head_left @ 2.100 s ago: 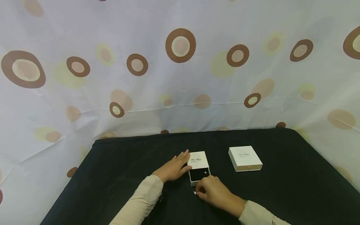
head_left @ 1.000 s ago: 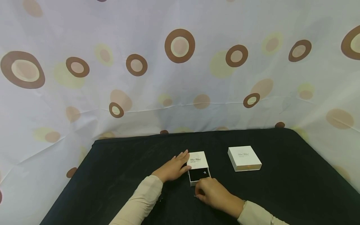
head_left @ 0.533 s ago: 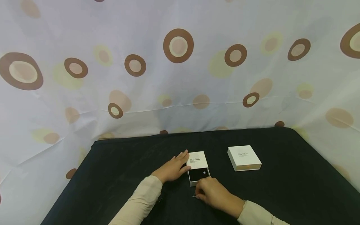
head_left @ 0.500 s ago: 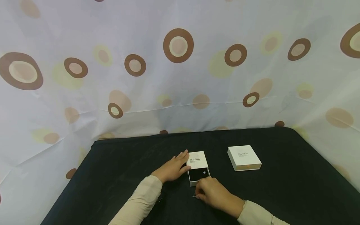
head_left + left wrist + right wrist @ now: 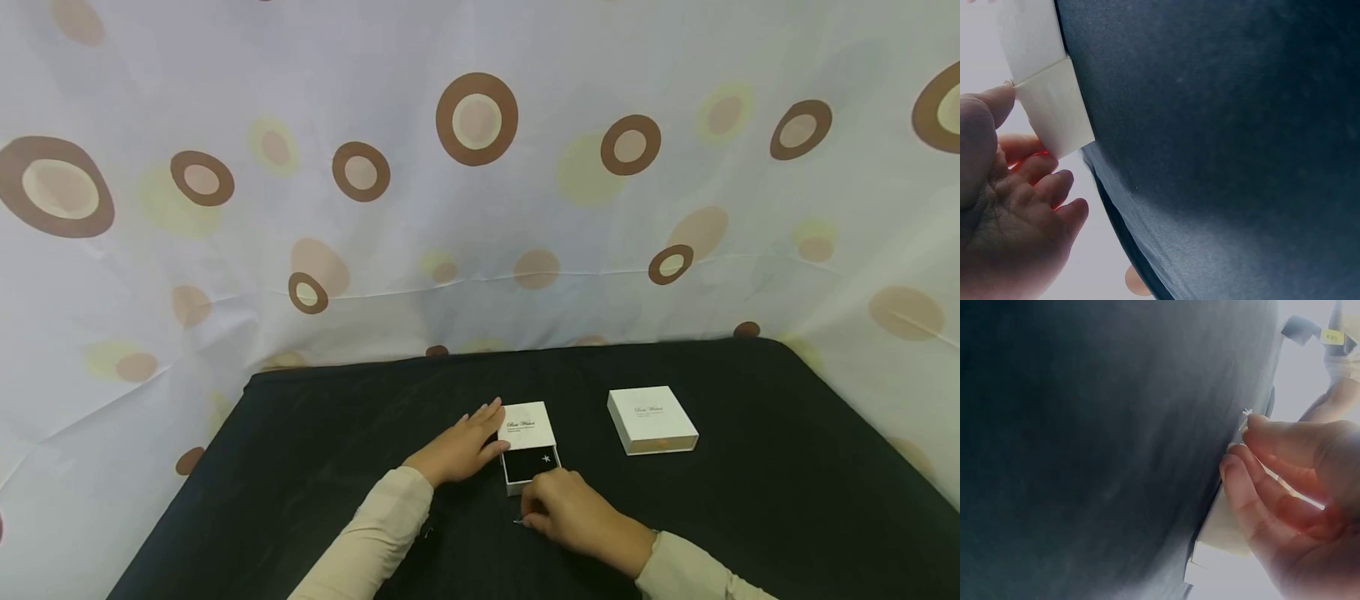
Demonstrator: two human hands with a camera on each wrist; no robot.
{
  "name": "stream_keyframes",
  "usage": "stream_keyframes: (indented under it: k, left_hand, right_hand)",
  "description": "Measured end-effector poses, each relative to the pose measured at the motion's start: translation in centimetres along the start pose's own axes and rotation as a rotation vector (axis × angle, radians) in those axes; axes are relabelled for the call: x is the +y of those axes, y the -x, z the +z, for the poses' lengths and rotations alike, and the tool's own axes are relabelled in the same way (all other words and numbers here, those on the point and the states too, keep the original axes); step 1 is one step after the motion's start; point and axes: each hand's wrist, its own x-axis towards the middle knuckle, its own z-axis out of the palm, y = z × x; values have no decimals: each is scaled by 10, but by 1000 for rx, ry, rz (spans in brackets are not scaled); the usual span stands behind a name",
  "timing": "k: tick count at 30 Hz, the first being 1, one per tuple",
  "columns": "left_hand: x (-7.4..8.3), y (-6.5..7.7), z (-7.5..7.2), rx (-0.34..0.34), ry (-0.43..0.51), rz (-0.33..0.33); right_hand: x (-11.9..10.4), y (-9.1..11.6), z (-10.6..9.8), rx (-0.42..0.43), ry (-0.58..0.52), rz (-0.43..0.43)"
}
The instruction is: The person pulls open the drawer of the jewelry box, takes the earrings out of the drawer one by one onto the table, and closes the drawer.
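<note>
A white box (image 5: 527,427) with printed lettering stands on the black cloth, its drawer (image 5: 522,487) pulled out towards me. On the drawer's black padding lies a small silver star-shaped earring (image 5: 546,458). My left hand (image 5: 459,450) rests along the box's left edge, fingers mostly straight and thumb at the cover's front corner; the left wrist view shows thumb and index touching the white cover (image 5: 1055,107). Just in front of the drawer, my right hand (image 5: 573,512) pinches a second star-shaped earring (image 5: 1247,412) between thumb and fingertips. Part of that earring is hidden by the fingers.
A second white box (image 5: 654,420), closed, stands to the right with a gold-toned front side. Black cloth (image 5: 375,417) covers the table, and a patterned curtain (image 5: 420,208) hangs behind it. A dark device with a yellow label (image 5: 1333,337) shows in the right wrist view.
The earring in my right hand has turned from showing its star face to lying nearly edge-on, slightly lower. My left hand and both boxes keep their places.
</note>
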Motion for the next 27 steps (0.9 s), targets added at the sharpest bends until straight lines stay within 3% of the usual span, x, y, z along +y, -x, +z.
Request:
stream_keyframes:
  k: [5, 10, 20, 27]
  left_hand:
    - [0, 0, 0, -5, -6, 2]
    - [0, 0, -1, -2, -12, 4]
    - [1, 1, 0, -1, -6, -5]
    - [0, 0, 0, 2, -15, -8]
  right_hand:
    - [0, 0, -6, -1, -53, 5]
    - [1, -2, -15, 51, -64, 48]
    - [4, -5, -26, 324, 99, 258]
    - [11, -7, -24, 359, 165, 341]
